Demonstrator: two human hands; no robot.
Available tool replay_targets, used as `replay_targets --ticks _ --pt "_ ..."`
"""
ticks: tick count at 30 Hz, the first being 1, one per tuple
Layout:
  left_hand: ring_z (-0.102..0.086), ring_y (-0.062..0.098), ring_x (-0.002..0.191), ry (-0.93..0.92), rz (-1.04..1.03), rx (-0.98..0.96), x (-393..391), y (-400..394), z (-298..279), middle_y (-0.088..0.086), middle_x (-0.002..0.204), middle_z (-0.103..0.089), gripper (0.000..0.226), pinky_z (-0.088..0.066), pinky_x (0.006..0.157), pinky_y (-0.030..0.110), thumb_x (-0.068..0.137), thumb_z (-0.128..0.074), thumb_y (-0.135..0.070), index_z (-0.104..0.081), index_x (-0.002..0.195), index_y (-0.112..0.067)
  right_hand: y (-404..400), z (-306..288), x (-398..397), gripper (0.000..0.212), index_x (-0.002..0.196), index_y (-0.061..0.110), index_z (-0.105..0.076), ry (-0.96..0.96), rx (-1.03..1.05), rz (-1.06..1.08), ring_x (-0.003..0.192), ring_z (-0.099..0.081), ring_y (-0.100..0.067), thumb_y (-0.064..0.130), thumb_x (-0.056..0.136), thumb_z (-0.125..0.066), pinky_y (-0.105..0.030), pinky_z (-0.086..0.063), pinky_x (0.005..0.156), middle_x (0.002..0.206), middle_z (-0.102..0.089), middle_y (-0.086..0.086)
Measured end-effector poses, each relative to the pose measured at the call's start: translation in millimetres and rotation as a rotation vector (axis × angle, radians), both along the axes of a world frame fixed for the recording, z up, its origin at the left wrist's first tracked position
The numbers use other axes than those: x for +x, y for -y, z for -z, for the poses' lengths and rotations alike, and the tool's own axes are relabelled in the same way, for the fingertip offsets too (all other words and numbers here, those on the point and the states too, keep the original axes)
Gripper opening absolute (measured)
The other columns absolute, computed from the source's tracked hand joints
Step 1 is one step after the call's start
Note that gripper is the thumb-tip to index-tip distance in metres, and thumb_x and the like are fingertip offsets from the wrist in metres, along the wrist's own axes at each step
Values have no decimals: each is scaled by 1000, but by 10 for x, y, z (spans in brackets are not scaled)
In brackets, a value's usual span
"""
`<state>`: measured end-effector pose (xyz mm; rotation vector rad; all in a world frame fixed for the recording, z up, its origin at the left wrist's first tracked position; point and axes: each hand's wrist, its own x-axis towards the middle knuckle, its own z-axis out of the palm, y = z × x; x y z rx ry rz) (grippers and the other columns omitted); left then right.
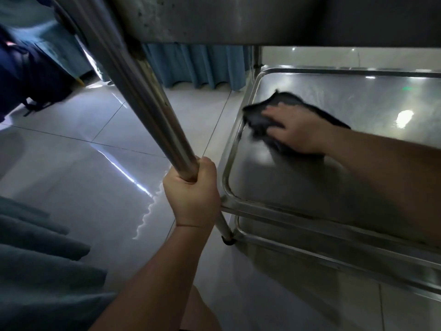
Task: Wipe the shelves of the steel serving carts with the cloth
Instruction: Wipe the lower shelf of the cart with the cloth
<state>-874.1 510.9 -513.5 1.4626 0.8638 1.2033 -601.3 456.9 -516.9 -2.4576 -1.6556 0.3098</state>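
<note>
A steel serving cart fills the right side of the view. Its middle shelf (298, 187) is shiny, with a raised rim. My right hand (296, 129) presses flat on a dark cloth (260, 115) near the shelf's far left corner; the cloth is blurred. My left hand (193, 192) grips the cart's steel corner post (133, 87) just above the middle shelf's near left corner. The underside of the top shelf (238, 17) hangs overhead. A lower shelf rim (310, 256) shows beneath the middle one.
Glossy pale floor tiles (83, 163) stretch to the left. Blue curtains (195, 65) hang at the back, and blue fabric (35, 259) lies at the lower left. A dark bag (31, 80) sits on the floor at the far left.
</note>
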Motion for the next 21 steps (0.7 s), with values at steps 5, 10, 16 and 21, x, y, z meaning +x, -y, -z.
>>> replay_targets --ticks 5,10,16,21 --pt "-48 14 46 -20 -10 4 16 5 10 -5 52 -42 28 -45 46 25 84 -60 -34 -55 57 -34 -754 95 79 69 165 28 -10 -69 -28 305 159 -6 -23 52 101 -21 -49 -2 127 173 -8 4" --pt "-48 13 48 -25 -10 -31 19 27 -8 -6 54 -43 25 -45 47 25 84 -61 -35 -57 59 -36 -821 118 -402 69 164 31 -7 -79 -37 239 159 -1 -26 57 101 -15 -50 1 126 173 -3 -3" --pt "-43 15 47 -25 -18 -95 21 24 -43 -6 53 -40 27 -38 45 28 81 -62 -35 -51 56 -33 -236 171 -1196 77 165 29 -2 -65 0 120 159 2 -20 63 98 -16 -47 2 128 173 1 2" --pt "-50 16 52 -67 -63 -100 15 31 -77 -5 55 -46 21 -44 47 30 78 -62 -41 -55 64 -27 187 104 -1535 78 166 28 -4 -118 8 7 158 3 -12 65 101 -27 -41 5 127 173 -1 9"
